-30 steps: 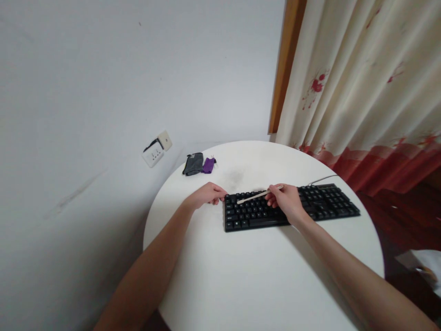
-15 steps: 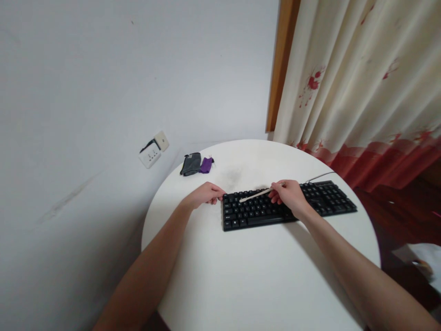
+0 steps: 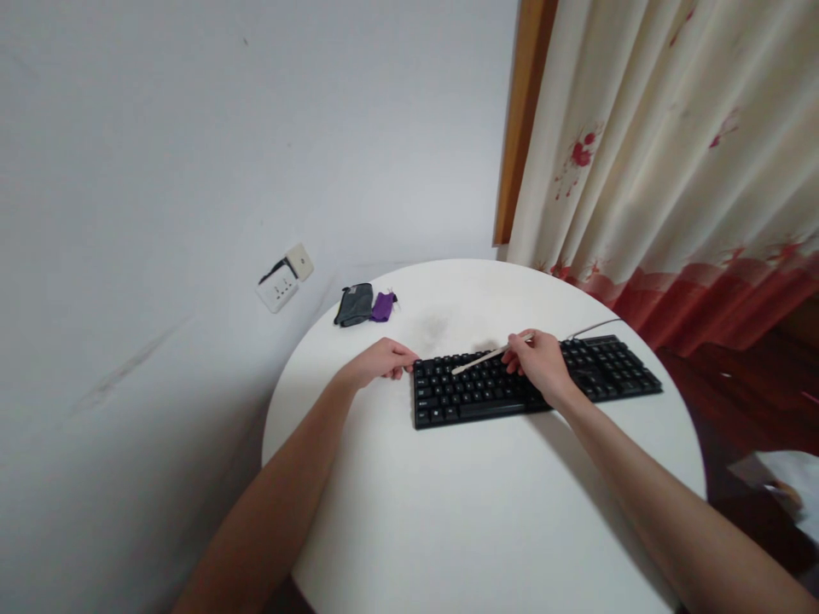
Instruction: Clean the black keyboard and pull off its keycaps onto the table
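Note:
A black keyboard (image 3: 486, 396) lies on the round white table, turned slightly. My left hand (image 3: 387, 360) pinches its upper left corner between thumb and fingers. In my right hand (image 3: 536, 362), over the middle of the keys, is a slim off-white stick (image 3: 487, 355), shaped somewhat like a toothbrush. Its slightly wider tip points left and sits at the upper left keys; whether it has bristles is too small to tell. The right hand and wrist hide some of the middle keys.
A dark grey folded pouch or cloth (image 3: 355, 304) and a small purple cloth piece (image 3: 383, 307) lie at the table's (image 3: 486, 503) back left. The keyboard's cable (image 3: 595, 326) runs off behind. Wall sockets (image 3: 277, 287) are at left, a curtain (image 3: 640, 153) at right.
The stick's tip has shifted slightly to the right along the upper left keys, with my right hand's fingers moving a little. My left hand stays at the keyboard's corner.

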The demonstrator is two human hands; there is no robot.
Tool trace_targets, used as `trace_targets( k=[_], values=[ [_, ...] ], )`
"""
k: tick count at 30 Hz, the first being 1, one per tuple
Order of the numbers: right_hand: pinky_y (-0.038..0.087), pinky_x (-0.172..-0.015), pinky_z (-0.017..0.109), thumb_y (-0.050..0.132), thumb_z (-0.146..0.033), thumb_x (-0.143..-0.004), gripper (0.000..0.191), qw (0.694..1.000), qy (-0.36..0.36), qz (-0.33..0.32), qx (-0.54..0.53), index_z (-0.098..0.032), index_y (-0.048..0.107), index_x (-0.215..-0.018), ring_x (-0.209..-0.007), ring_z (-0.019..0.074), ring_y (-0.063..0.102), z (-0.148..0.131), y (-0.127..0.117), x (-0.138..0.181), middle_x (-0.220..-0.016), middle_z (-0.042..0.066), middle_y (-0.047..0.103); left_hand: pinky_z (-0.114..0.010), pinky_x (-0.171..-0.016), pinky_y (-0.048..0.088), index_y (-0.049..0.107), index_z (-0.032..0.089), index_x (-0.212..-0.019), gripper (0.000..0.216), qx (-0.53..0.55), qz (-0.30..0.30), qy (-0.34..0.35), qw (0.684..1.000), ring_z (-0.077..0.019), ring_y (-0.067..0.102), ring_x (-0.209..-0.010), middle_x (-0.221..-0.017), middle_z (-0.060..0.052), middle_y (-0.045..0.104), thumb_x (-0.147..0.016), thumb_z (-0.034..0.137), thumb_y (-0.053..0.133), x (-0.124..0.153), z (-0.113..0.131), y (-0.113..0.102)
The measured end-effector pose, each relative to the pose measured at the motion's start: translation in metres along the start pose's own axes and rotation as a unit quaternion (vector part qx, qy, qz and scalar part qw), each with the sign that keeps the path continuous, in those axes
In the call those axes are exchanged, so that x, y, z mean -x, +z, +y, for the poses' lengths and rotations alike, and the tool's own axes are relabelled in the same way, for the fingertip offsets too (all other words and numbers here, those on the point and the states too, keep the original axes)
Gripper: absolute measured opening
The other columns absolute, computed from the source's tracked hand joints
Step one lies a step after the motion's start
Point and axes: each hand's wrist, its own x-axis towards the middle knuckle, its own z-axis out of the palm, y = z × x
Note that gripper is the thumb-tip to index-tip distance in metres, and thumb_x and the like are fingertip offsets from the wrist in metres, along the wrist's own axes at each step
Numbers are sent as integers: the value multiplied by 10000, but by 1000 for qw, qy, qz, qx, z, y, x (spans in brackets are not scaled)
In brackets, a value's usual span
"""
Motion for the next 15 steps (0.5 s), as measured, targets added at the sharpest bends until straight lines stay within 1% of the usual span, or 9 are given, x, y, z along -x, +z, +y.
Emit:
trace_targets(
  k=[3, 7, 9, 12, 15],
  values=[
    [391, -364, 186, 556, -270, -830, 150, 1000, -13, -10, -16, -154, 570, -736, -403, 112, 570, 2, 2, 1, -581, 41, 667, -222, -477, 318, 763, 130, -877, 374, 1, 0, -1, 1000, -100, 510, -537, -780, -70, 685, -757, 467, 653, 0, -1, 0],
    [381, -371, 190, 567, -310, -825, 206, 997, -14, -75, -29, -139, 618, -722, -391, 96, 533, 1, 7, 4, -569, 29, 651, -220, -478, 315, 764, 134, -887, 373, 1, -1, -6, 1000, -100, 507, -539, -782, -70, 687, -751, 463, 654, -1, -1, -1],
    [377, -375, 192, 569, -320, -825, 219, 995, -15, -94, -34, -133, 638, -734, -386, 93, 521, 0, 9, 6, -563, 25, 647, -220, -479, 313, 765, 136, -884, 366, 3, 0, -4, 1000, -101, 510, -539, -779, -68, 685, -749, 457, 654, -1, -1, -1],
    [375, -380, 192, 576, -299, -819, 197, 995, -7, -93, -38, -134, 647, -738, -392, 93, 523, -3, 9, 7, -566, 25, 653, -224, -482, 310, 765, 138, -876, 362, 4, -2, 1, 1000, -102, 513, -541, -784, -69, 685, -751, 459, 655, 0, 0, -1],
    [374, -380, 191, 580, -256, -817, 187, 996, 18, -86, -31, -139, 629, -680, -401, 96, 535, -5, 3, 4, -574, 47, 672, -227, -484, 310, 764, 139, -875, 369, 1, -1, 0, 1000, -101, 509, -541, -791, -71, 689, -751, 468, 655, 1, 1, 0]
  ],
)
